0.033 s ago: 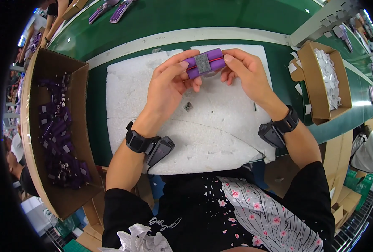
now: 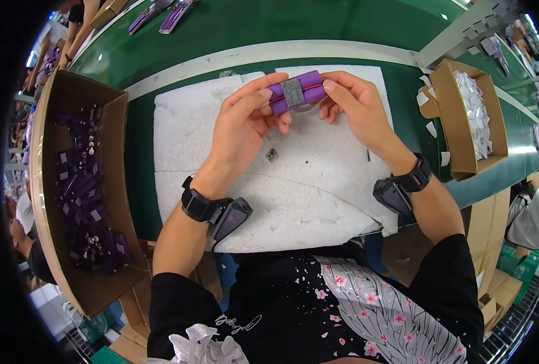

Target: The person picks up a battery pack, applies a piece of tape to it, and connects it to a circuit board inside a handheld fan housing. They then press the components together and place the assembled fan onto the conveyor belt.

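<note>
Both hands hold a purple battery pack [image 2: 312,92] above the white foam board. It looks like two purple cylinders side by side, with a red wire along the groove and a grey fuzzy pad [image 2: 293,92] across them. My left hand [image 2: 245,115] pinches the left end between thumb and fingers. At the right end, the thumb and index finger of my right hand [image 2: 357,106] close on the pack, its other fingers curled below. The pack tilts slightly, right end higher. A clear, shiny item partly shows beneath it; its kind is hidden.
A cracked white foam board [image 2: 306,206] lies on the green bench. On the left, a deep cardboard box [image 2: 114,176] holds many purple packs. A smaller carton [image 2: 457,115] of white pieces stands at right. Purple packs [image 2: 175,15] lie beyond the pale rail [image 2: 269,51].
</note>
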`<state>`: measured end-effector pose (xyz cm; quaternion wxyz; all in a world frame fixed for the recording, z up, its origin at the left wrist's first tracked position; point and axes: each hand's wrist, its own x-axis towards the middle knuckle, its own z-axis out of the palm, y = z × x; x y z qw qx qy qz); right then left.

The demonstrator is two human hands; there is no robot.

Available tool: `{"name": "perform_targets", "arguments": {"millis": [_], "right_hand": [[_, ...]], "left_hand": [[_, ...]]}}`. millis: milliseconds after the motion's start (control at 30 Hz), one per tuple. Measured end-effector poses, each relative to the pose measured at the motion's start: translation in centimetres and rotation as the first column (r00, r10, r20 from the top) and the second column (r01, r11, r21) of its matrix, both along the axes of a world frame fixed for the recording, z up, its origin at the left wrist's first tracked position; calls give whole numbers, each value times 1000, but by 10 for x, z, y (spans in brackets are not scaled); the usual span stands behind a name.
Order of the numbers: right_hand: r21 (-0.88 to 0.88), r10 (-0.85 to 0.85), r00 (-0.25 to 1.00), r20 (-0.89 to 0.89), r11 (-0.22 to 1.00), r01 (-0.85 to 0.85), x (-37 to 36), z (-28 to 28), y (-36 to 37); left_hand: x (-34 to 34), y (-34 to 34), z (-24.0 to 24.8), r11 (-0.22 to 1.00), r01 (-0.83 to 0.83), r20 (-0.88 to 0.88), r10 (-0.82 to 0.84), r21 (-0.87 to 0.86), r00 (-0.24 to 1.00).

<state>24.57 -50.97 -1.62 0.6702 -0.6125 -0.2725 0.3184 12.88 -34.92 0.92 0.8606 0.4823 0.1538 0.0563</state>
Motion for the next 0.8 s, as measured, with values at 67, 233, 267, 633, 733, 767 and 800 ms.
{"name": "perform_targets", "arguments": {"millis": [67, 233, 267, 633, 733, 767, 800], "right_hand": [[4, -1, 1000, -9, 1000, 1, -1, 0, 0], [11, -18, 1000, -13, 1000, 18, -3, 2, 0], [11, -18, 1000, -12, 1000, 18, -3, 2, 0], [12, 15, 1000, 27, 1000, -16, -3, 3, -1], [8, 18, 999, 33, 1000, -18, -2, 3, -2], [7, 20, 999, 36, 1000, -20, -2, 2, -2], [7, 20, 999, 35, 1000, -21, -3, 2, -2]], "left_hand": [[0, 0, 1, 1000, -7, -12, 7, 14, 1000], [-2, 2, -3, 1000, 10, 15, -10, 14, 1000], [-2, 3, -3, 1000, 13, 17, -13, 10, 1000], [-2, 4, -3, 996, -69, -17, 68, -61, 998], [-2, 7, -5, 996, -53, -18, 52, -70, 998], [-2, 7, -5, 996, -54, -19, 53, -69, 998], [-2, 7, -6, 996, -42, -19, 41, -76, 999]]}}
